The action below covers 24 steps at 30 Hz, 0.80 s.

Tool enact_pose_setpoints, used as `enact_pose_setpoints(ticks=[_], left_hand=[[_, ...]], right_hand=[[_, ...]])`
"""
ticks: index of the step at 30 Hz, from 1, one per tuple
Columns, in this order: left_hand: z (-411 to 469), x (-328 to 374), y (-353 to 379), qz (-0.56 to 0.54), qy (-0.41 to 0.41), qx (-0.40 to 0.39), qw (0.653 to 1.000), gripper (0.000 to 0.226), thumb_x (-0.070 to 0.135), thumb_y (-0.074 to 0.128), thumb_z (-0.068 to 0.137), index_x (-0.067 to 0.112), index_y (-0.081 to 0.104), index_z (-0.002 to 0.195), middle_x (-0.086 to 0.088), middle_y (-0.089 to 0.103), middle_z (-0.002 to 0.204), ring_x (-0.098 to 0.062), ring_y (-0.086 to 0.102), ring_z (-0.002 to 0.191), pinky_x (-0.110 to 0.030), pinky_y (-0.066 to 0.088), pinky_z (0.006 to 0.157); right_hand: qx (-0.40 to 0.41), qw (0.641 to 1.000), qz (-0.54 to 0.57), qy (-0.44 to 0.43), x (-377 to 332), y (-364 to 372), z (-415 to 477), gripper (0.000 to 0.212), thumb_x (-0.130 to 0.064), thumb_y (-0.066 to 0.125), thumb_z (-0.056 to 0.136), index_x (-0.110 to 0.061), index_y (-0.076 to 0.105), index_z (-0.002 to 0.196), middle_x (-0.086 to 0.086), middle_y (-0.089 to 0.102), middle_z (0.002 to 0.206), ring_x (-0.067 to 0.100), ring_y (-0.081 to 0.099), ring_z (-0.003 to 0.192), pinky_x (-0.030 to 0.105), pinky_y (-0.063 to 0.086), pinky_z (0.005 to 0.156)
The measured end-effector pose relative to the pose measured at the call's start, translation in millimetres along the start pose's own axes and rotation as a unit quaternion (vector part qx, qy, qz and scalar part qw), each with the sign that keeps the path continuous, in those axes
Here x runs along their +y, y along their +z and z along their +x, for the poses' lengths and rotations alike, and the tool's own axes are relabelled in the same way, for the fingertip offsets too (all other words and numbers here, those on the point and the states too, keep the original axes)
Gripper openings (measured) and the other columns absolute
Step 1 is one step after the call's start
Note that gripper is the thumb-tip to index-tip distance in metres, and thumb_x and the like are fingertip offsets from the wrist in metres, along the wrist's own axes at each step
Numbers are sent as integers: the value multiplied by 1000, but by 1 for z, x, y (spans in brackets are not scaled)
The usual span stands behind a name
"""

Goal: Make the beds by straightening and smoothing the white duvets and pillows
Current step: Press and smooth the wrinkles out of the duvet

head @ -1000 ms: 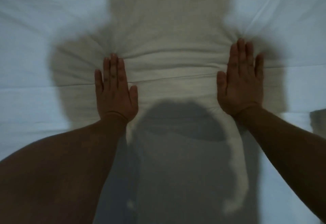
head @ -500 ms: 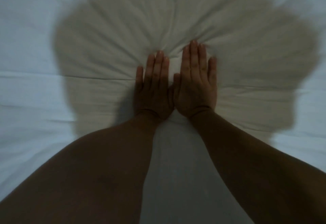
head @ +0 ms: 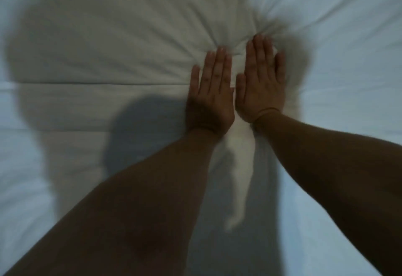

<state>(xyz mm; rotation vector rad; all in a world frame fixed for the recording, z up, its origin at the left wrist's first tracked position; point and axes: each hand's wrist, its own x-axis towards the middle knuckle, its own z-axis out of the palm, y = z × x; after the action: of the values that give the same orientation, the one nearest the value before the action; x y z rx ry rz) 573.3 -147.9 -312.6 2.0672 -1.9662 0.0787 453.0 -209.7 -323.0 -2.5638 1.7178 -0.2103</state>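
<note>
In the head view, the white duvet [head: 104, 43] is seen spread wide, filling the frame, and it lies directly under both palms. The left hand [head: 210, 95] and the right hand [head: 261, 82] are laid flat on it side by side, thumbs nearly touching, a little right of the frame's middle. No grip is taken by either: the fingers are stretched straight and closed together, and no cloth is pinched or clasped, which suits pressing and sliding rather than pulling. Creases [head: 272, 25] are fanned out from just beyond the fingertips, so the fabric is judged to be bunched ahead of the palms by forward pressure. A straight fold line [head: 97, 83] is seen crossing the duvet to the left of the hands. A dark shadow [head: 134, 130] is cast on the cloth beside the left forearm. No pillow is shown. The smoothing is judged to be under way, with the creases not yet flattened.
</note>
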Motion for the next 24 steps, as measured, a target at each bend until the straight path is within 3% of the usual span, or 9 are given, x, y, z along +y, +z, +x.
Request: enact_pose_setpoints(ticks=[3,6,8,18,20,24], left_hand=[[-13,-55,-32,23,21,-26,999,59,28,45,103,6,33,157,-10,29,164,-26,24,153,-48,14,125],[-31,-168,-70,115,-74,-62,989,69,35,41,100,7,20,160,-11,18,168,-27,15,155,-49,11,126],[-37,-220,-82,107,-113,-97,983,72,32,37,99,7,11,161,-11,9,169,-27,7,156,-48,7,126],[-45,-231,-59,97,-88,-41,991,67,35,25,101,3,18,160,-14,16,168,-29,11,156,-49,11,125],[-43,-231,-57,82,-87,-41,992,68,37,26,101,4,19,160,-14,17,167,-29,11,156,-48,10,125],[-45,-235,-55,82,-90,-38,992,66,36,31,103,4,20,160,-13,17,167,-27,12,156,-48,10,125]], right_hand=[[-2,1000,18,9,0,-6,-3,66,-35,30,104,-6,13,161,12,12,169,26,8,157,47,1,126],[-9,999,34,10,-1,-8,-2,67,-35,29,104,-7,11,161,12,10,169,27,6,157,50,3,126],[-2,999,37,16,-2,-8,-3,66,-35,28,104,-6,10,161,13,10,169,28,5,157,50,2,126],[2,999,8,43,-18,-25,-11,65,-33,27,106,-1,10,160,18,8,169,30,3,157,52,2,126],[4,999,20,45,-51,-36,-14,68,-34,29,105,6,13,158,26,10,166,38,6,155,55,6,125],[-32,993,70,-88,-169,-16,-14,70,-35,36,103,3,19,158,24,15,166,37,11,155,51,3,126]])
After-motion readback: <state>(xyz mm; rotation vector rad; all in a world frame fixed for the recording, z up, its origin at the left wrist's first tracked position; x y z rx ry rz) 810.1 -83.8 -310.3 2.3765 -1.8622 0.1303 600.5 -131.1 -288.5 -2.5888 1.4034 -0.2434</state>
